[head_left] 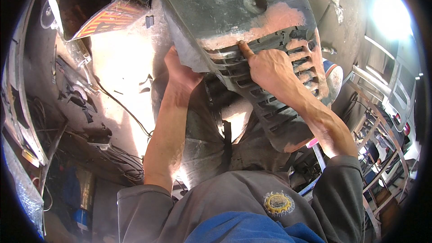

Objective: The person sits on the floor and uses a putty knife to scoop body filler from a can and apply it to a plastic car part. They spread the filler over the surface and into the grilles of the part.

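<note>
A large dark grey plastic vehicle panel (216, 6) lies slanted before me, with a slatted grille (263, 96) in its nearer part. Pink filler (279, 18) runs in a band above the slats and coats several of them at the right. My left hand (182, 69) is closed round the panel's left edge, its fingers mostly hidden behind it. My right hand (272, 67) lies over the slats. Its index finger is stretched out, the tip touching the lower edge of the filler band; the other fingers are tucked under and mostly hidden. I see nothing held in it.
A cut-open container (101, 22) with orange stripes lies at the upper left. A dark cable (121, 103) crosses the sunlit floor, near scattered metal parts (76, 92). Metal frames (378, 130) stand at the right, below a bright light (390, 15).
</note>
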{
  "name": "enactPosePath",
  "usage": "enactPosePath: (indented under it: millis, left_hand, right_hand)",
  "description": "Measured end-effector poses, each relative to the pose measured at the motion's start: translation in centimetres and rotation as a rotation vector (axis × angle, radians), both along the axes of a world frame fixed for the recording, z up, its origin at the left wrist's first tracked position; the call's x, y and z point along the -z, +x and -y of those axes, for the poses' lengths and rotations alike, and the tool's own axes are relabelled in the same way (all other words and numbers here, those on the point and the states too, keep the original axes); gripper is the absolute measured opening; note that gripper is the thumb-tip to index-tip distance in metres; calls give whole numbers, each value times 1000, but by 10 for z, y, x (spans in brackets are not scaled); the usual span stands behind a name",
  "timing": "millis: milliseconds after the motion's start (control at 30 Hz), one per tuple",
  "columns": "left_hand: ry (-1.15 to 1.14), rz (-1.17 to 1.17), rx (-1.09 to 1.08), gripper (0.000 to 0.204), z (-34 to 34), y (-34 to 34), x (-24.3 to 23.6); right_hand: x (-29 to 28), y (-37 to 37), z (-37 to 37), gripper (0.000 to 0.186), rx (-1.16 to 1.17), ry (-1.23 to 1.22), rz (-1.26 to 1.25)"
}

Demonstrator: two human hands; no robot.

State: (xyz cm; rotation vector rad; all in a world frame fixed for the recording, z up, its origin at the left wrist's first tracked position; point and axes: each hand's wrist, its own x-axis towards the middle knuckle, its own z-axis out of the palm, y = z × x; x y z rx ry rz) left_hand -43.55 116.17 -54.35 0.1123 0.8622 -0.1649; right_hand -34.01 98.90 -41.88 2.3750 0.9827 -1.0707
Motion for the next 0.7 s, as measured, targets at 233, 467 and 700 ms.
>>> enactPosePath:
  millis: [233, 467, 700]
  left_hand:
    - [-30, -26, -16, 36, 0, 2, -4]
    - [-33, 45, -13, 38, 0, -2, 2]
    - [-23, 82, 31, 38, 0, -3, 1]
  right_hand:
    - [-3, -1, -1, 62, -26, -86, 27]
    - [6, 6, 0, 62, -4, -32, 29]
    - [-15, 14, 32, 49, -186, -348, 289]
